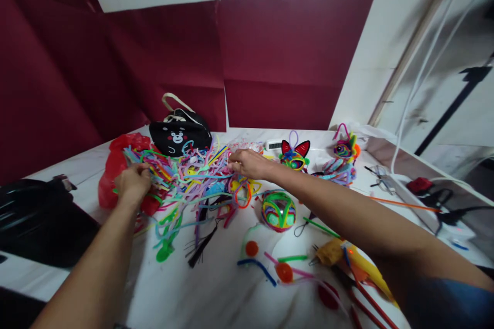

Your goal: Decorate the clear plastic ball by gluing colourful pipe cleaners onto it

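A tangled heap of multicoloured pipe cleaners covers the left middle of the table. My left hand is at the red plastic bag on the heap's left side. Its fingers are curled together beside the pipe cleaners sticking out of the bag; what they grip is hidden. At the heap's right end, my right hand reaches in with fingers bent and pressed together, and what is in them does not show. Just below it lies a round colourful pipe-cleaner mask.
A black bag with a bear face stands behind the heap. Two decorated pipe-cleaner pieces, one with red ears, one with a pink loop, sit right. Orange discs, loose stems and a black tassel lie in front.
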The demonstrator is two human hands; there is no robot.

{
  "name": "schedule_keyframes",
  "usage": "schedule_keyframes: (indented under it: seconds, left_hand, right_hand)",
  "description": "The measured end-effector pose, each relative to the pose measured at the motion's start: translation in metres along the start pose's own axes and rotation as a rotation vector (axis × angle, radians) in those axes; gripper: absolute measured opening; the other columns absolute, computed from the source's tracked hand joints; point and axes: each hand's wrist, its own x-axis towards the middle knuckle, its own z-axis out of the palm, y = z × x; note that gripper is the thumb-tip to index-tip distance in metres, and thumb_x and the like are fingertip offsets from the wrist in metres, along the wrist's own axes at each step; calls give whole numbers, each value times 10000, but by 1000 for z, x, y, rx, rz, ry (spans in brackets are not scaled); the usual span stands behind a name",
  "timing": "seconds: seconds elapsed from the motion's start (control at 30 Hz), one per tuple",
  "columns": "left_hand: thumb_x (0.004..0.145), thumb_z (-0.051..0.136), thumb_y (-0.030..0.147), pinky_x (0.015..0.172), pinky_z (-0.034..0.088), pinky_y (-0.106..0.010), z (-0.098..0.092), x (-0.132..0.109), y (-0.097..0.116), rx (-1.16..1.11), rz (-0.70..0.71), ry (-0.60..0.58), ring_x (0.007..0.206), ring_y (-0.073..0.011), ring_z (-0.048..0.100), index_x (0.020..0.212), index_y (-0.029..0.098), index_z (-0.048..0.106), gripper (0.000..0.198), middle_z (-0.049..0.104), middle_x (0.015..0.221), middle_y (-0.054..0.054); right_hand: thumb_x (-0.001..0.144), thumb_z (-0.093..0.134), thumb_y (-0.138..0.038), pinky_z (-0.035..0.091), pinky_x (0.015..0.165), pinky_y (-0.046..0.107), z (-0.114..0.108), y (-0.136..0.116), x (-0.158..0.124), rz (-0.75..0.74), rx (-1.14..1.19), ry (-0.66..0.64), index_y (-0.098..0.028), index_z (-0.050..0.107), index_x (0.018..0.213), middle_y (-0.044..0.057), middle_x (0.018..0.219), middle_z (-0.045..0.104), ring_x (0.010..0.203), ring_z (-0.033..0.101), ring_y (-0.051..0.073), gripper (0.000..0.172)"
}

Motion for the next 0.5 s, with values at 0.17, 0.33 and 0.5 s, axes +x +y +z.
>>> schedule_keyframes:
  seconds: [0.17,0.33,0.5]
  left_hand:
    - [935,623,414,872,542,-439,3,3,-13,92,-66,-85,960,-231,670,1056,139,673,304,697,999,-64]
    - [892,636,515,862,523,-458,11,-6,-14,120,-57,-78,1004,-262,644,1076,152,667,408,671,1081,-94]
    - [904,653,446,895,521,-478,21,5,-6,4,25,-67,1026,-254,629,1051,141,652,339,649,1129,-96]
  right_hand:
    - [998,557,-270,426,850,244,-6,6,-22,-43,-9,5,-131,728,1014,115,1088,710,1012,640,173,221]
    - [981,576,-235,448,859,277,-10,9,-42,-46,-23,2,-115,724,1042,136,1115,707,1024,655,206,200]
    - [977,579,-211,462,924,299,-21,11,-58,-57,-26,0,-102,715,1103,142,1150,705,1081,655,219,215]
